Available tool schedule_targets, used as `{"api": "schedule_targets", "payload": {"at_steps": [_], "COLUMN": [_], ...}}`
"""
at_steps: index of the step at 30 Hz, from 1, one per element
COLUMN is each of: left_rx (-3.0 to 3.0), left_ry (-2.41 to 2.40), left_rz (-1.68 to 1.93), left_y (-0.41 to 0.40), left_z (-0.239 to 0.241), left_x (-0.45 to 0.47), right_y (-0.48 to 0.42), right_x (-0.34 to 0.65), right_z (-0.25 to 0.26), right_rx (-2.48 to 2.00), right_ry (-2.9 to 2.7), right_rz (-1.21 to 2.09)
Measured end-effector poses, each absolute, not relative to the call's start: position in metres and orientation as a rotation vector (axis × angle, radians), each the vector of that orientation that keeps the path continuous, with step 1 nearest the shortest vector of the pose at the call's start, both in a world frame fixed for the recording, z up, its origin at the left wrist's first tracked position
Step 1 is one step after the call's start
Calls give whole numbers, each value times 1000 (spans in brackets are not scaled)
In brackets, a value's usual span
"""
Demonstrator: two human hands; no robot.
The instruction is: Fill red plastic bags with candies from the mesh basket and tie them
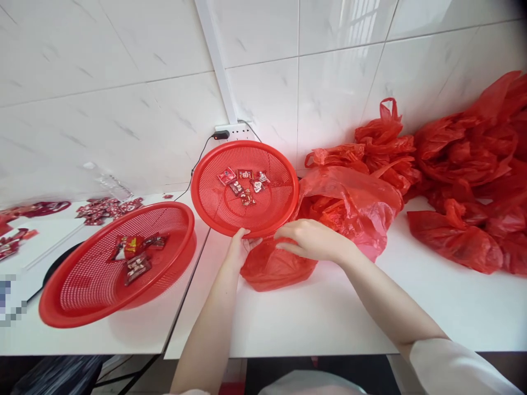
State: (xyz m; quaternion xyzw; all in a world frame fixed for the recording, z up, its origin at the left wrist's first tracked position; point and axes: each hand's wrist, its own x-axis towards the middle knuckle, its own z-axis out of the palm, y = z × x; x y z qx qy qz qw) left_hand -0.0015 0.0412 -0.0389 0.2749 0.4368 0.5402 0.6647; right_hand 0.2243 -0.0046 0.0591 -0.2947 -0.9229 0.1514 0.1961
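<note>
My left hand (240,248) and my right hand (310,239) are both at the mouth of a red plastic bag (274,269) lying on the white table (329,318). The left fingers pinch the bag's edge just below a tilted red mesh basket (214,192). The right hand's fingers curl over the bag's top. That basket leans on the bag behind it and holds several small wrapped candies (244,184).
A second red mesh basket (74,296) with a few candies stands at the left. Loose candy wrappers (107,209) lie at the far left. Several stuffed red bags (465,164) pile up at the right against the tiled wall. A socket with a plug (222,134) sits behind the basket.
</note>
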Motion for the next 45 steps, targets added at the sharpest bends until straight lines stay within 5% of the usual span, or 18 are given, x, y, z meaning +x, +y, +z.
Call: {"api": "schedule_targets", "payload": {"at_steps": [21,37,45], "left_rx": [730,660,632], "left_ry": [920,893,861], "left_rz": [1224,1227,1189], "left_y": [17,25,25], "left_z": [-46,-44,-43], "left_x": [38,27,25], "right_y": [34,39,36], "right_x": [214,219,236], "right_z": [6,12,28], "right_rx": [-958,-900,-813], "right_ry": [-2446,-1996,-2286], "right_rz": [290,925,1054]}}
